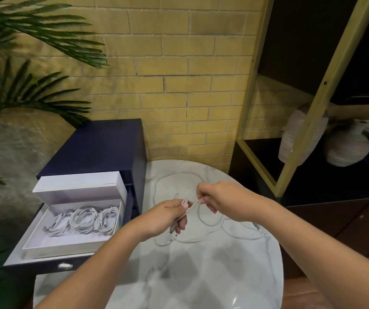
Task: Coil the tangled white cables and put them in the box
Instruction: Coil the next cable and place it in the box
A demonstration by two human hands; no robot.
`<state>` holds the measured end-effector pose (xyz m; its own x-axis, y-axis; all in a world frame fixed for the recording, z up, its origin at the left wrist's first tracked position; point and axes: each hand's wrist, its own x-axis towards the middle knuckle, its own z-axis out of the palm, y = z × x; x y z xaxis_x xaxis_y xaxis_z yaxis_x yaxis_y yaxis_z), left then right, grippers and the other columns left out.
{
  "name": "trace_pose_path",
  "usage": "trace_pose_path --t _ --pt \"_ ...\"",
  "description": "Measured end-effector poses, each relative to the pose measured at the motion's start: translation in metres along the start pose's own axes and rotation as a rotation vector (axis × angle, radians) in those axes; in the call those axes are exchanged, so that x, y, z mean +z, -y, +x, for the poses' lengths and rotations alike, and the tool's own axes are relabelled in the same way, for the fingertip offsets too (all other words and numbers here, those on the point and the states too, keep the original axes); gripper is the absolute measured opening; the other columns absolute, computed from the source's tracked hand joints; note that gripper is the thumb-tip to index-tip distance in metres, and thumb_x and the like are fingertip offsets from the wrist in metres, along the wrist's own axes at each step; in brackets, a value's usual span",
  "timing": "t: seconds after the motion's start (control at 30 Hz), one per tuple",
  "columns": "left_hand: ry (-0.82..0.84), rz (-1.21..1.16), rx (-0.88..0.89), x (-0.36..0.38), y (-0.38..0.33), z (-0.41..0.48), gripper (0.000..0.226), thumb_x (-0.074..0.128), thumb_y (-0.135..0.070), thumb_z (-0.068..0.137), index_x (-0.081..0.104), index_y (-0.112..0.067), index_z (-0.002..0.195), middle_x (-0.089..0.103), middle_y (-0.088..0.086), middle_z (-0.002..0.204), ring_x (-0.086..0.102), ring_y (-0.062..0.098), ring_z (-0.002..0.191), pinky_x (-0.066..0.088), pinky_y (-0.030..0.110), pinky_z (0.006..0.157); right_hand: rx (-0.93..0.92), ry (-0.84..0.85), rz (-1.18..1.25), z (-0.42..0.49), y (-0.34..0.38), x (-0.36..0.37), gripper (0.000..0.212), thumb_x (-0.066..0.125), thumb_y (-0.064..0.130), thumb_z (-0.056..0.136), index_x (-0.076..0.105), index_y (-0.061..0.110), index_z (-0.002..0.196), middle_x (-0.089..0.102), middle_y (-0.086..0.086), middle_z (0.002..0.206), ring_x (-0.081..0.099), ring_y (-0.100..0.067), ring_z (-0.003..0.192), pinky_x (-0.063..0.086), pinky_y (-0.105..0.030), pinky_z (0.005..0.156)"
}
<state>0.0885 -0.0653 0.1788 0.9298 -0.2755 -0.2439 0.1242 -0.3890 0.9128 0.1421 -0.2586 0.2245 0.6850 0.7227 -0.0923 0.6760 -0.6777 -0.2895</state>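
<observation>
Two hands pinching white cable, coils in box

Both hands hold one white cable above the marble table; left hand grips it, right hand pinches it; coiled cables fill the white box at nine o'clock.

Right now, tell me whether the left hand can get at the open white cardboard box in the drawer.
Probably yes: the open white cardboard box lies just left of the left hand, with nothing between them, though that hand grips a thin white cable.
</observation>
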Motion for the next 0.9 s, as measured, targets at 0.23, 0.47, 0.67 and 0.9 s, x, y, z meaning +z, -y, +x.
trace_pose_path --t 0.23,0.47,0.67,0.9 --pt "0.008 -0.159 0.011 0.005 -0.007 0.000 0.025 0.042 -0.020 0.102 0.064 -0.008 0.103 0.034 -0.008 0.051 0.033 0.010 0.048 0.048 0.021 0.074 -0.033 -0.074 0.113 0.001 -0.005 -0.002 0.011 0.058 0.026 0.094 0.063 0.017 0.098 0.059 0.006 0.099 0.054 -0.010 0.090 0.048 -0.036 0.084" --pt "0.026 -0.175 0.003 0.007 -0.014 -0.004 0.022 0.047 -0.010 0.096 0.066 -0.011 0.085 0.032 -0.006 0.050 0.031 0.011 0.049 0.048 0.019 0.065 -0.026 0.124 0.554 -0.004 -0.011 0.001 0.039 0.054 0.007 0.096 0.047 0.023 0.130 0.064 0.012 0.119 0.056 0.001 0.113 0.046 -0.016 0.092" --pt "-0.059 0.075 0.139 0.009 -0.013 -0.003 0.027 0.054 -0.024 0.097 0.054 -0.018 0.071 0.044 -0.009 0.058 0.038 0.007 0.054 0.033 0.016 0.053 -0.006 0.099 0.695 -0.004 -0.011 0.011 0.035 0.057 0.015 0.095 0.043 0.020 0.126 0.066 -0.003 0.111 0.060 -0.016 0.100 0.047 -0.024 0.087" --pt "-0.209 0.018 0.150 0.017 -0.006 0.003 0.019 0.059 -0.029 0.093 0.063 -0.017 0.079 0.055 -0.010 0.062 0.050 0.007 0.058 0.039 0.024 0.059 -0.008 0.056 0.786 0.000 -0.013 0.016 0.032 0.056 0.020 0.096 0.040 0.019 0.123 0.065 -0.009 0.105 0.060 -0.013 0.089 0.053 -0.029 0.082"
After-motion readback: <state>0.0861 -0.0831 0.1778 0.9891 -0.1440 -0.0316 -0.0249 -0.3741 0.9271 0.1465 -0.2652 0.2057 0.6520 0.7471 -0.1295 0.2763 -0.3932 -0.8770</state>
